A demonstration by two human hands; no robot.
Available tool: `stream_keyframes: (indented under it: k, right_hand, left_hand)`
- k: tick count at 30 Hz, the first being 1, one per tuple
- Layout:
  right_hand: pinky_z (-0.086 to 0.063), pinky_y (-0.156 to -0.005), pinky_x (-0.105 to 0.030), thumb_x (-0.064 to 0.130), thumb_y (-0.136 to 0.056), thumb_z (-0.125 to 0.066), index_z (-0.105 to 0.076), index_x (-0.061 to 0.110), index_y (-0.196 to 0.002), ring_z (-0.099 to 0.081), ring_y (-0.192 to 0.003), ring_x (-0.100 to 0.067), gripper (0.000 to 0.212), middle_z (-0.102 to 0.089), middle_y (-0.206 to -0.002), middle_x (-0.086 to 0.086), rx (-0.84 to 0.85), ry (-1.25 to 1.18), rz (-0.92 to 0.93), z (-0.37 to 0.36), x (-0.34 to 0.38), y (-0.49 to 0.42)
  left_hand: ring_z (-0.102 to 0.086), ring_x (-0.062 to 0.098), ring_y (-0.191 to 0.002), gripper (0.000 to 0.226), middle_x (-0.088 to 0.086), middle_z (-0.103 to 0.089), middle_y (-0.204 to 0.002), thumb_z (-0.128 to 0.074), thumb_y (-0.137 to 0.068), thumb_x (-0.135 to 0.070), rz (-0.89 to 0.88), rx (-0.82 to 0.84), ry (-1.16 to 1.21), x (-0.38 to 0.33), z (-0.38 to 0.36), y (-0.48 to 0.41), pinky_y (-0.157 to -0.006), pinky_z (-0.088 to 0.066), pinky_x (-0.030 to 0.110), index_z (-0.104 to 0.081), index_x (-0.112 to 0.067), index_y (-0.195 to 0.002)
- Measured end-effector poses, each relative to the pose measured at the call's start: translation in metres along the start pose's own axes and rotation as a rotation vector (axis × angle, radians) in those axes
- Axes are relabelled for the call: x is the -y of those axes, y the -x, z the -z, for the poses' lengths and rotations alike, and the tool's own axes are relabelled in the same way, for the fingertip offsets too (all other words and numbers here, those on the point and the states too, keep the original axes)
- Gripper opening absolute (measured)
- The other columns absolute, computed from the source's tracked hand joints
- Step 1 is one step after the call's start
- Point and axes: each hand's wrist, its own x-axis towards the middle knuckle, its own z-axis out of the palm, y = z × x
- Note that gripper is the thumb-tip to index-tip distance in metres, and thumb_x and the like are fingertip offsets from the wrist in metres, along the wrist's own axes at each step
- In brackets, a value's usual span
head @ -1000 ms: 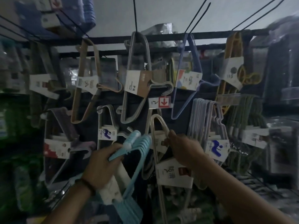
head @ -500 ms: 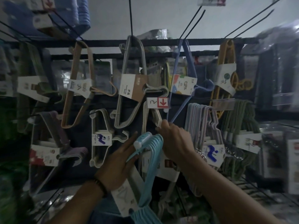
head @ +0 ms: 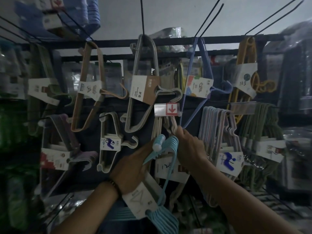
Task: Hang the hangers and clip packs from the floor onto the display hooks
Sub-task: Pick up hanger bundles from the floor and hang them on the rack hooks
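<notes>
The dim shop wall was a black metal display rack (head: 168,42) of bars and long wire hooks, crowded with carded hanger bundles. Low in the middle, off the floor but not yet on any hook, was the pale blue plastic hanger pack (head: 171,146). Its hook ends pointed up, just under the white price tag with a red arrow (head: 166,109). The left hand (head: 133,168) was wrapped around the pack's neck above its white card sleeve (head: 141,201). The right hand (head: 189,147), touching the blue hooks, was clenched on the cream plastic hangers (head: 170,127) hanging below that tag, apparently pulling them aside to open a space. The likely trouble lay there: the hook's tip sat hidden behind the tag and the cream bundle, so the blue hooks could miss it, or only some could catch and leave the pack hanging crooked. If the cream hangers were dragged forward, they could slide off. The grey hanger bundle with a brown card (head: 145,88) and the pale lilac hangers (head: 217,130) hung close enough to snag. No bin or box showed plainly; only card sleeves held each bundle together.
</notes>
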Motion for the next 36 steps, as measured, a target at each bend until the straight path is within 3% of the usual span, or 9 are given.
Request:
stream_keyframes:
  k: [5, 11, 16, 20, 22, 25, 27, 32, 36]
  right_hand:
    - [-0.055, -0.064, -0.041, 0.032, -0.105, -0.055, -0.037, 0.026, -0.098, -0.066, -0.073, -0.024, 0.02, -0.063, -0.097, 0.0, 0.048, -0.085, -0.05, -0.028, -0.01, -0.004]
    - [-0.06, -0.074, -0.047, 0.049, -0.11, -0.037, -0.046, 0.019, -0.109, -0.069, -0.086, -0.029, 0.031, -0.063, -0.104, -0.007, 0.071, -0.172, -0.084, -0.043, -0.003, -0.04]
    - [-0.062, -0.076, -0.043, 0.046, -0.109, -0.044, -0.049, 0.019, -0.114, -0.069, -0.084, -0.02, 0.028, -0.065, -0.098, -0.003, 0.171, -0.207, -0.147, -0.055, -0.002, -0.078]
    - [-0.06, -0.076, -0.035, 0.021, -0.103, -0.058, -0.053, 0.006, -0.131, -0.069, -0.097, -0.023, 0.031, -0.06, -0.116, -0.011, 0.265, 0.018, -0.073, -0.07, -0.005, -0.092]
    - [-0.052, -0.073, -0.029, 0.016, -0.105, -0.054, -0.054, 0.003, -0.133, -0.065, -0.093, -0.02, 0.032, -0.055, -0.115, -0.01, 0.308, 0.041, -0.047, -0.073, -0.008, -0.096]
    - [-0.046, -0.071, -0.03, 0.016, -0.107, -0.047, -0.057, 0.003, -0.132, -0.063, -0.095, -0.022, 0.029, -0.054, -0.117, -0.011, 0.337, 0.055, -0.059, -0.072, -0.012, -0.094]
    - [-0.045, -0.064, -0.029, 0.02, -0.106, -0.045, -0.062, 0.005, -0.125, -0.064, -0.09, -0.023, 0.029, -0.059, -0.112, -0.01, 0.305, 0.08, -0.057, -0.069, -0.008, -0.086]
    - [-0.045, -0.058, -0.036, 0.025, -0.099, -0.047, -0.054, 0.02, -0.092, -0.067, -0.075, -0.033, 0.011, -0.067, -0.088, -0.004, 0.044, -0.113, 0.015, -0.037, 0.044, -0.037]
    - [-0.047, -0.052, -0.037, 0.06, -0.103, -0.031, -0.055, 0.027, -0.092, -0.059, -0.055, -0.013, 0.042, -0.062, -0.065, 0.004, 0.09, -0.522, 0.231, -0.008, 0.13, 0.014]
  left_hand:
    - [-0.057, 0.005, -0.134, 0.078, -0.035, -0.044, -0.153, -0.054, -0.104, -0.018, 0.021, -0.007, -0.09, 0.009, -0.008, 0.007, -0.107, -0.053, 0.033, -0.019, -0.069, -0.151]
    - [-0.062, 0.0, -0.119, 0.056, -0.035, -0.056, -0.131, -0.049, -0.108, -0.029, 0.138, -0.044, -0.093, 0.005, -0.014, -0.001, -0.097, -0.051, 0.02, -0.033, -0.064, -0.149]
    - [-0.07, 0.013, -0.099, 0.049, -0.007, -0.074, -0.114, -0.041, -0.109, -0.042, 0.279, -0.071, -0.134, 0.017, -0.016, -0.003, -0.083, -0.059, 0.043, -0.028, -0.062, -0.151]
    - [-0.064, 0.001, -0.114, 0.047, -0.024, -0.067, -0.129, -0.043, -0.11, -0.034, 0.325, -0.129, -0.095, 0.02, -0.015, 0.0, -0.093, -0.054, 0.026, -0.036, -0.054, -0.152]
    - [-0.062, -0.01, -0.103, 0.052, -0.035, -0.065, -0.115, -0.046, -0.109, -0.029, 0.326, -0.154, -0.083, 0.021, -0.016, 0.005, -0.087, -0.051, 0.017, -0.034, -0.063, -0.146]
    - [-0.06, -0.017, -0.085, 0.048, -0.029, -0.064, -0.089, -0.047, -0.109, -0.025, 0.389, -0.204, -0.055, 0.023, -0.016, 0.014, -0.069, -0.042, 0.002, -0.04, -0.058, -0.142]
    - [-0.061, -0.017, -0.092, 0.042, -0.023, -0.07, -0.102, -0.045, -0.109, -0.027, 0.421, -0.241, -0.014, 0.026, -0.011, 0.022, -0.072, -0.042, -0.001, -0.046, -0.047, -0.146]
    - [-0.069, 0.002, -0.079, 0.038, -0.02, -0.074, -0.101, -0.047, -0.109, -0.028, 0.486, -0.362, 0.03, 0.046, 0.015, 0.052, -0.065, -0.057, 0.025, -0.051, -0.04, -0.145]
    - [-0.071, 0.006, -0.086, 0.038, -0.016, -0.075, -0.099, -0.044, -0.108, -0.029, 0.501, -0.418, 0.054, 0.073, 0.051, 0.089, -0.074, -0.06, 0.042, -0.053, -0.04, -0.144]
